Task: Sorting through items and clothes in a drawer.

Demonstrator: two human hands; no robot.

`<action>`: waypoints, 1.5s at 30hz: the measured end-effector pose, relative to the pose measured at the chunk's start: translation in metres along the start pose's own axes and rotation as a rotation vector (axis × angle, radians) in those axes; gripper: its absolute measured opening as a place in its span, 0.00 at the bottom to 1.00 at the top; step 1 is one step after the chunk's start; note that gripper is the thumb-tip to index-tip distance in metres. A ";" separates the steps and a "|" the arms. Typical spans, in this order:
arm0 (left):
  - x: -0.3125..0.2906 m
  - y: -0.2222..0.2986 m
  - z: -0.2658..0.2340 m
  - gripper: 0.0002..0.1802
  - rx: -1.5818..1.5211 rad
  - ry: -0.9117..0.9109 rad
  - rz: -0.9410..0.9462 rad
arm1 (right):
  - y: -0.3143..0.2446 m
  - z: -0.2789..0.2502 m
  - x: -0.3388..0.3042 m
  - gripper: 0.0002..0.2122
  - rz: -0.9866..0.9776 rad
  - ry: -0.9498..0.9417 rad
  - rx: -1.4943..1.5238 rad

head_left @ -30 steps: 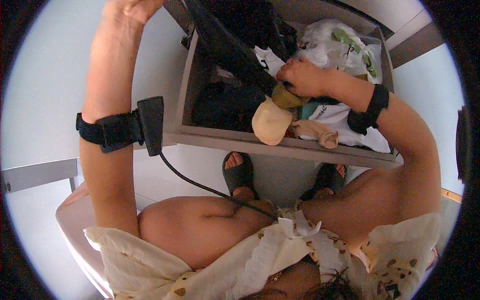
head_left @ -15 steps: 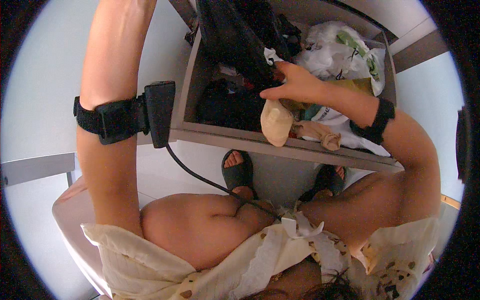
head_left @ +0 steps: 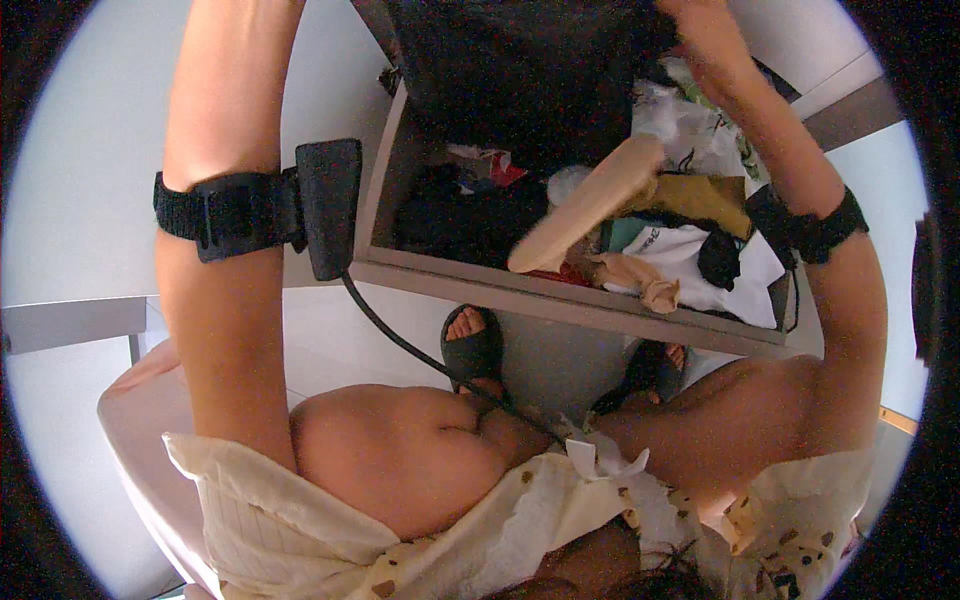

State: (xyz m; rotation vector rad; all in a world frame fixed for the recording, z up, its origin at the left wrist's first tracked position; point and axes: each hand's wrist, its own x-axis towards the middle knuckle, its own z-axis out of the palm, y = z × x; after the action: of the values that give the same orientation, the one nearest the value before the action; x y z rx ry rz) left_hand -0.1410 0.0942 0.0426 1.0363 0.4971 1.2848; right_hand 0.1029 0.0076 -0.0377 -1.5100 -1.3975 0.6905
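A wide piece of black cloth is spread over the far part of an open drawer. My right hand, cut by the top edge, appears closed on the cloth's right edge. My left hand is beyond the top edge; only the left forearm shows. A long beige item, blurred and possibly a sock, slants over the drawer, apart from my visible right hand. Below it are a crumpled beige cloth, a white cloth and a mustard-coloured piece.
Clear plastic bags fill the drawer's right rear. Dark cloth lies in its left part. A black box is strapped to my left forearm, its cable running to my lap. My feet in black sandals are below the drawer front.
My right hand has moved up and to the right, away from the beige item. The black cloth has spread wider. The beige item now slants lengthwise and looks longer.
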 end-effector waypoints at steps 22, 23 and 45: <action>-0.077 -0.043 -0.048 0.13 1.828 -0.657 0.098 | 0.070 -0.027 0.023 0.11 -0.156 -0.440 -0.680; -0.067 -0.038 -0.049 0.14 1.740 -0.489 -0.244 | 0.065 -0.019 0.027 0.10 0.073 -0.473 -0.218; -0.036 -0.066 0.014 0.14 0.597 -0.173 -0.048 | -0.052 0.033 0.026 0.08 -0.136 -0.639 0.792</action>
State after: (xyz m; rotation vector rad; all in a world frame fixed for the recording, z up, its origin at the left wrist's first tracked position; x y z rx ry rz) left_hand -0.1045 0.0593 -0.0146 1.6048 0.7917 1.0076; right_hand 0.0566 0.0370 0.0005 -0.5756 -1.3933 1.5064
